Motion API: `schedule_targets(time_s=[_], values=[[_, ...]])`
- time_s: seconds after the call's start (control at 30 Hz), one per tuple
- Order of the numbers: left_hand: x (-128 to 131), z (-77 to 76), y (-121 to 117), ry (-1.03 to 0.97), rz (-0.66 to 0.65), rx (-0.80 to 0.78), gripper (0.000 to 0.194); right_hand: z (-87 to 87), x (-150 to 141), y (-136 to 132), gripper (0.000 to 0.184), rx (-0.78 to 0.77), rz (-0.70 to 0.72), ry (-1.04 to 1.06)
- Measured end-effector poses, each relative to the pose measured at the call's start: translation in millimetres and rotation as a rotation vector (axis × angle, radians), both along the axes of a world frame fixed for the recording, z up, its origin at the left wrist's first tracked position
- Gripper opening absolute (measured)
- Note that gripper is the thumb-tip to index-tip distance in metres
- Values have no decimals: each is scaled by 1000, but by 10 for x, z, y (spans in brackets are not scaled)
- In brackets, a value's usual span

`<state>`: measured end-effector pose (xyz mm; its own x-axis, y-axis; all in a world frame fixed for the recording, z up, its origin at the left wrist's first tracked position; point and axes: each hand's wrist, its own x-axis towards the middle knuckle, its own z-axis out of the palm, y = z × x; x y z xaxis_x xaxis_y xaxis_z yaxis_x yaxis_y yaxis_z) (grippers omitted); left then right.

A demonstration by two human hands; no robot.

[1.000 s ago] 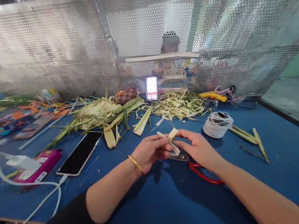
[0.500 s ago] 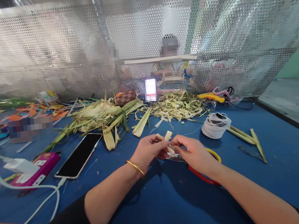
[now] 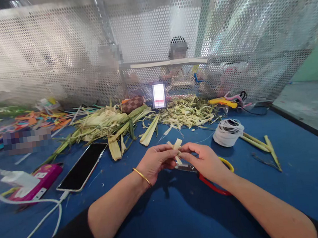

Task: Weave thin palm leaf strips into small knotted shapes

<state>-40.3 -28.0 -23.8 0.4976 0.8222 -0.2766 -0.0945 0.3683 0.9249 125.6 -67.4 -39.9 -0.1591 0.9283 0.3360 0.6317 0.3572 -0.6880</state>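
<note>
My left hand (image 3: 160, 160), a gold bangle on its wrist, pinches a pale husk strip (image 3: 177, 144) folded or crossed over itself. The fingertips of my right hand (image 3: 203, 158) close on the same strip from the right, nearly touching the left thumb. Beneath the right hand lies a pair of scissors (image 3: 215, 186) with red and yellow handles, blades pointing left and partly covered. To the right stands a roll of white cord (image 3: 228, 133).
Behind my hands lie a pile of whole husks (image 3: 98, 122) and a heap of shredded husk (image 3: 189, 113). At left are a phone (image 3: 82, 167) on a white cable and a magenta power strip (image 3: 43, 179). A perforated metal screen (image 3: 148, 31) borders the blue table (image 3: 170, 214).
Both hands stay together on the strip. My right fingertips have moved slightly left and up against it, and more of the scissors' blades shows below. The view has shifted a little.
</note>
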Motion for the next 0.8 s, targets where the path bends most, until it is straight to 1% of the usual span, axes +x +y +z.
schedule_targets(time_s=[0.07,0.1,0.2,0.27,0.37,0.47,0.5,0.57,0.67,0.8], values=[[2,-5,-9,-3,-7,-14,20,-10,-16,-2,26,-100,-17,70],[2,-7,-12,-9,-7,-27,19,-18,-21,0,26,-99,-22,68],[3,-10,-19,-52,-18,-66,18,-37,-19,15,21,23,-15,6],[0,-5,-21,-63,-40,-73,20,-26,-7,27,18,61,0,11],[-7,11,-18,-33,-71,-33,23,35,17,32,14,-33,15,155],[-13,31,-17,19,-96,9,28,93,27,15,22,-197,22,412],[-15,37,-18,35,-106,16,29,100,24,8,24,-241,8,475],[-17,44,-22,65,-132,31,31,93,9,-3,26,-279,-52,525],[-14,36,-29,113,-154,67,26,52,-18,-9,28,-266,-154,502],[2,6,-31,137,-114,94,18,-10,-38,-12,28,-220,-208,479]])
